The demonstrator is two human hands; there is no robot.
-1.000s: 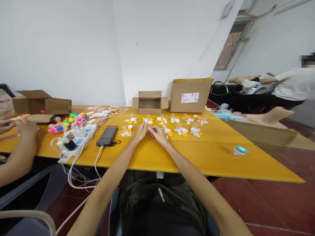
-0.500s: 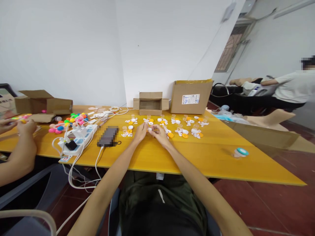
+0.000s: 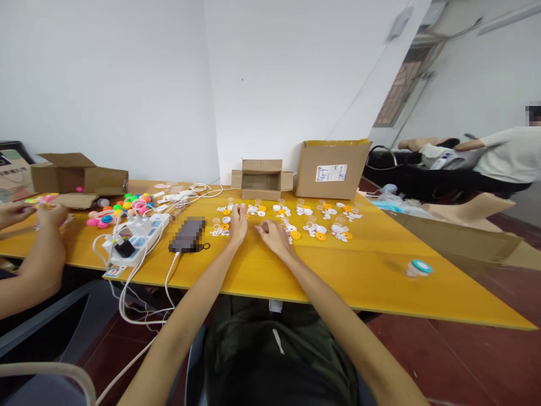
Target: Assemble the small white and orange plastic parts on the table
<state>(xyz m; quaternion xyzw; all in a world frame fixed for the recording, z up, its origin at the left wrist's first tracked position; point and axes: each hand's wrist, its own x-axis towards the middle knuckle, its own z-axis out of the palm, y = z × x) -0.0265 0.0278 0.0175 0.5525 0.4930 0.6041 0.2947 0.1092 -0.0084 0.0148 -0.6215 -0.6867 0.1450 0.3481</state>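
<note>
Over the middle of the table, my left hand (image 3: 239, 225) is upright with its fingers pressed together; whatever it holds is hidden behind them. A short gap separates it from my right hand (image 3: 274, 237), whose fingertips are pinched and turned inward on something too small to make out. Beyond and beside both hands lie small groups of parts: white perforated pieces (image 3: 217, 230), orange discs (image 3: 296, 234), white round caps (image 3: 321, 229) and clear cups (image 3: 301, 202). The nearest group to my left hand has a white cap and an orange disc.
A small open carton (image 3: 262, 181) and a large taped carton (image 3: 332, 172) stand at the back. Leftward are a phone (image 3: 188, 234), a power strip (image 3: 146, 239) with cables, and colourful balls (image 3: 122, 208). A teal-lidded jar (image 3: 420, 267) stands right. A co-worker's hands (image 3: 51, 214) work far left.
My hands have come apart: the left moved left and its fingers straightened, while the right stayed near its place. A small white piece between them half a second ago no longer shows.
</note>
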